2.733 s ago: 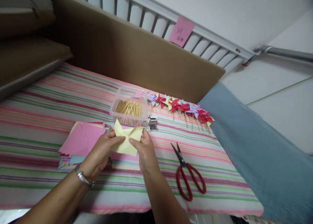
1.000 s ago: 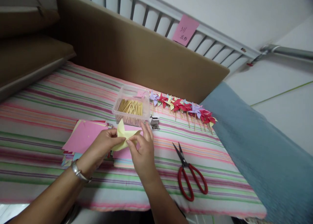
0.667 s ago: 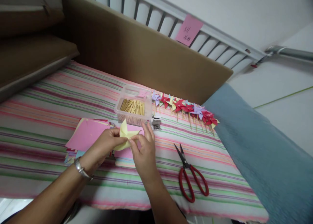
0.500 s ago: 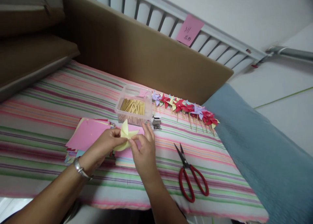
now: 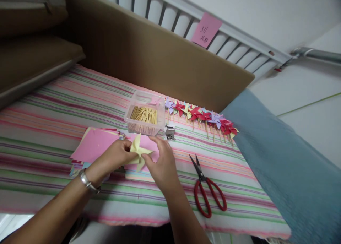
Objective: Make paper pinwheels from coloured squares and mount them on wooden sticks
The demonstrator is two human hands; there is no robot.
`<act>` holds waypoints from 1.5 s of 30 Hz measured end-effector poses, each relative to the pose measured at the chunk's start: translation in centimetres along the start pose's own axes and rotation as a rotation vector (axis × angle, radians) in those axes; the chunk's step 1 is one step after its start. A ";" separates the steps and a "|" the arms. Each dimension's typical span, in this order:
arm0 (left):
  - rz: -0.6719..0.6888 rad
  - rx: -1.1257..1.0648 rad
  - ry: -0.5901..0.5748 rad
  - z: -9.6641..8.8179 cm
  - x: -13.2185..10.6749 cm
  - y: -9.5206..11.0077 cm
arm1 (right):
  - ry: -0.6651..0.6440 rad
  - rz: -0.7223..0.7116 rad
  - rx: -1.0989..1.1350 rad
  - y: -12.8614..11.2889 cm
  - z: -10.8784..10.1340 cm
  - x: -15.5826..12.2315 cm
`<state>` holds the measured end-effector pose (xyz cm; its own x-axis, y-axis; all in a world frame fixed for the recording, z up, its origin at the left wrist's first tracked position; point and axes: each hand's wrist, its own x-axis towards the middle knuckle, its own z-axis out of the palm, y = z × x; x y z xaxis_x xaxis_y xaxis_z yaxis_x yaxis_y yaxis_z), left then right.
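Note:
A pale yellow paper pinwheel [image 5: 139, 150] with four folded blades is pinched at its left side by my left hand [image 5: 118, 153], which wears a silver bracelet. Against the pinwheel's right side rests the thumb of my right hand [image 5: 162, 162]; its other fingers are spread away from the paper. Beneath both hands lie a stack of pink sheets [image 5: 152, 144] and, to the left, a pile of coloured papers [image 5: 94, 144]. Just beyond, a clear plastic box [image 5: 142, 127] holds many short wooden sticks [image 5: 145, 115].
Red-handled scissors [image 5: 204, 180] lie right of my right hand, blades slightly apart. A small box of metal pins [image 5: 169, 133] sits beside the plastic box. Several finished pinwheels [image 5: 195, 113] line the far edge, before a brown board [image 5: 149, 55]. The striped cloth [image 5: 112, 208] covers the surface.
The pinwheel's lower blade now points down, with all four blades folded in. My right hand has opened and shifted slightly right, its fingers no longer pinching the centre.

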<state>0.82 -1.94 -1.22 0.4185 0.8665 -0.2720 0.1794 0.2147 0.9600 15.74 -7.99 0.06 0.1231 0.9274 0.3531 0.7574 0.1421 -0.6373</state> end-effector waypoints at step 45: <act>-0.085 -0.499 0.113 -1.7 0.0 0.4 | -0.126 0.444 0.819 1.0 2.6 0.0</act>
<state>-0.64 -1.05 -0.72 0.3168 0.8741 -0.3681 -0.2497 0.4513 0.8567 14.87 -7.00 -2.35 0.1857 0.9790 -0.0838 -0.0346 -0.0787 -0.9963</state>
